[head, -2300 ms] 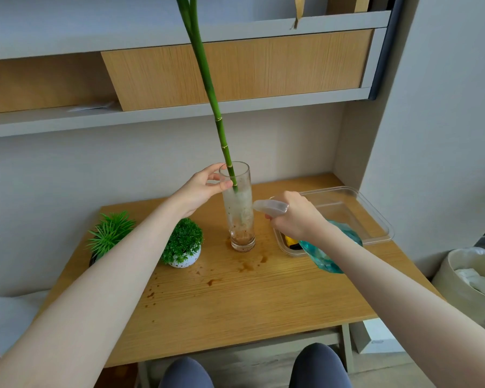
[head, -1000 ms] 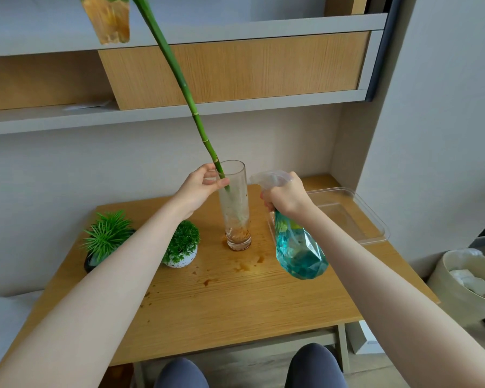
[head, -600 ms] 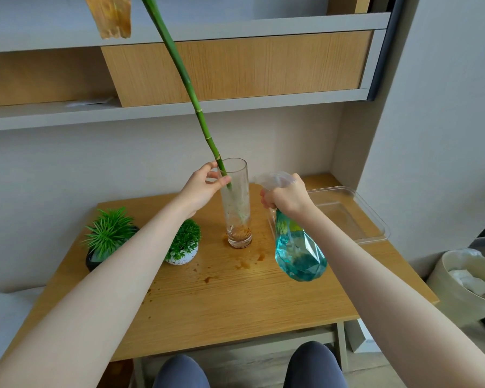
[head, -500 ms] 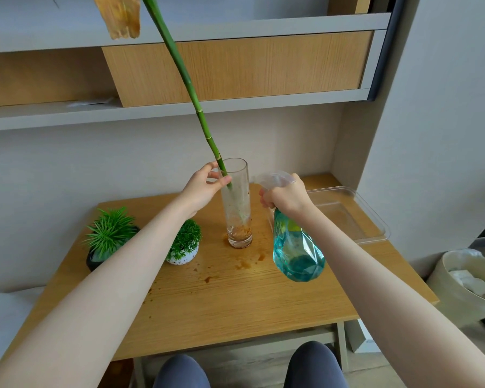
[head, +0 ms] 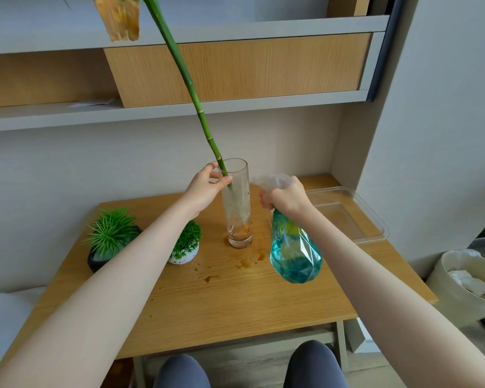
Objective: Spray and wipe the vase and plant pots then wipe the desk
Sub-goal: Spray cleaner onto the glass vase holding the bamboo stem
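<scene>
A tall clear glass vase (head: 238, 208) stands on the wooden desk (head: 235, 298), brown residue at its bottom. A long green bamboo stalk (head: 191, 88) leans out of it to the upper left. My left hand (head: 203, 189) grips the vase rim and the stalk. My right hand (head: 284, 196) holds a teal spray bottle (head: 294, 254) in the air just right of the vase, nozzle pointing at the glass. Two small plant pots sit left of the vase: a dark pot (head: 111, 242) and a white pot (head: 185, 247), partly hidden by my left forearm.
Brown stains (head: 244, 264) dot the desk in front of the vase. A clear plastic tray (head: 373, 219) lies at the desk's back right. A cream waste bin (head: 468, 287) stands on the floor to the right. Shelves (head: 235, 99) run overhead. My knees show below the desk edge.
My right hand lifted the spray bottle out of the tray and brought it upright beside the vase. The stalk tilted further left. Over the last half second, almost nothing moved.
</scene>
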